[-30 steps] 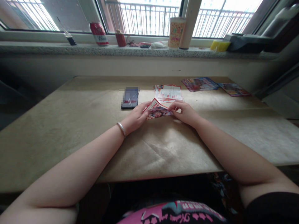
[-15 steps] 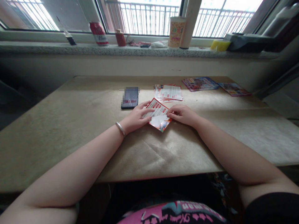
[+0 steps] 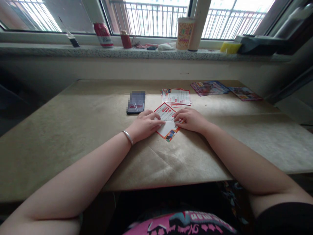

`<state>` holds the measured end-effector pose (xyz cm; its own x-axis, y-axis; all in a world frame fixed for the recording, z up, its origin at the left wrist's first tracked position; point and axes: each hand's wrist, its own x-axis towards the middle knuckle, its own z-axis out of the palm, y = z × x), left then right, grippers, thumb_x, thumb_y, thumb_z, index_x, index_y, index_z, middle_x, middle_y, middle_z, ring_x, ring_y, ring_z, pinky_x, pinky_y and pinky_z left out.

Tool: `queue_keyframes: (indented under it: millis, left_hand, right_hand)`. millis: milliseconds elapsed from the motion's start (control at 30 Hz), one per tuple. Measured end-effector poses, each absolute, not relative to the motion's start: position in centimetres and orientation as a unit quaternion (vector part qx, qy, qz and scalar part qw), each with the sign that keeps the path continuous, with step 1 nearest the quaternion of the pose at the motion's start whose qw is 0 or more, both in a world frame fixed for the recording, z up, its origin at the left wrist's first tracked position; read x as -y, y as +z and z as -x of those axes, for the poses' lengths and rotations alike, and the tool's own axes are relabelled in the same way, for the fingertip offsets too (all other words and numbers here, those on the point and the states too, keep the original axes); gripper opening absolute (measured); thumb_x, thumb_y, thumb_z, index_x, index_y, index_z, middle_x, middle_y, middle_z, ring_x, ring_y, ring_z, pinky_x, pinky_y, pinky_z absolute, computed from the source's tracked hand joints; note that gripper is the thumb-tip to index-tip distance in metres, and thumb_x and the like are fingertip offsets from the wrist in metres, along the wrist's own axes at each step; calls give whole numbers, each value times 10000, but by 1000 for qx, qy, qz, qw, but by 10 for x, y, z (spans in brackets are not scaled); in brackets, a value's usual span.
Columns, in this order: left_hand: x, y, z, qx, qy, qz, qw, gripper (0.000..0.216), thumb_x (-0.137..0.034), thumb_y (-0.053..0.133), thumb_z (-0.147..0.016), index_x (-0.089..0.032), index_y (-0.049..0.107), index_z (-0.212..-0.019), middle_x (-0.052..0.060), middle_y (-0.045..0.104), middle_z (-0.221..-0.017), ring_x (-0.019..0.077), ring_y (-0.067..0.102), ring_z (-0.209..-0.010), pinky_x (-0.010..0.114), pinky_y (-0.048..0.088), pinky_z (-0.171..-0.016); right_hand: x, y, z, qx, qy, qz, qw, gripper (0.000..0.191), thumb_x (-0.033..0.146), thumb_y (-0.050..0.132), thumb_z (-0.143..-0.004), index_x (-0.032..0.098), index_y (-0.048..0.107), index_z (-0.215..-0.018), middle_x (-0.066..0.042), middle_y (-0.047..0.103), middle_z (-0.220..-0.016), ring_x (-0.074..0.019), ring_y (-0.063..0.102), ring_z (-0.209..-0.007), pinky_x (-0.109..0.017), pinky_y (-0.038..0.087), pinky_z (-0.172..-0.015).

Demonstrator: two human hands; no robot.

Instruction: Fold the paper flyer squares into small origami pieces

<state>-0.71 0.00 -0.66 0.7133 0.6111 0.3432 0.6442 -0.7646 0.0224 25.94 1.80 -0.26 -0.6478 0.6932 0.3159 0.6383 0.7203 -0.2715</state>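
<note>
On the broad tan table [image 3: 73, 137], two glossy picture-printed stacks [image 3: 216, 86] lie far right, with a loose pile of red-edged leaflets [image 3: 179, 95] left of them. Just near of that pile, a single leaflet [image 3: 169, 126] seems part done: opened out across its crease, not yet released. The left hand [image 3: 144, 124] rests fingers loosely spread on its left side, apparently unpinched; the right hand [image 3: 190, 119] curls fingers at its right edge, whether pinching I cannot tell
</note>
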Motion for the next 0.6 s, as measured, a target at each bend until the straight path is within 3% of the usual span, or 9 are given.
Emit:
queue_keyframes:
  millis: [133, 300, 467, 600]
  left_hand:
    - [3, -2, 4, 388, -131, 909, 82, 261, -302, 505, -952, -279, 709, -1113, 71, 654, -1015, 203, 571, -891, 347, 467, -810]
    - [12, 10, 1, 426, -68, 896, 103, 225, -305, 527, -919, -179, 713, -945, 82, 660, -998, 216, 594, -896, 313, 474, -749]
    - [21, 18, 0, 492, -19, 861, 129, 333, -364, 446, -945, -167, 709, -890, 88, 673, -977, 236, 621, -865, 314, 464, -644]
    - [21, 13, 0, 476, -30, 871, 120, 324, -371, 453, -939, -181, 714, -952, 90, 671, -1010, 246, 611, -917, 336, 489, -715]
  right_hand:
    - [-18, 1, -262, 892, 58, 412, 175, 115, 311, 661, -809, 222, 727, -836, -54, 696, -949, -194, 621, -889, -330, 470, -804]
    - [-23, -1, -271, 857, 73, 484, 159, 129, 329, 663, -807, 209, 679, -762, -38, 655, -879, -145, 570, -710, -279, 431, -645]
    - [-29, -4, -276, 850, 87, 496, 155, 115, 324, 648, -813, 213, 674, -795, -34, 657, -844, -155, 560, -706, -285, 426, -640]
    - [-26, -2, -273, 862, 43, 473, 174, 92, 271, 625, -820, 230, 698, -860, -46, 676, -908, -189, 592, -817, -315, 450, -729]
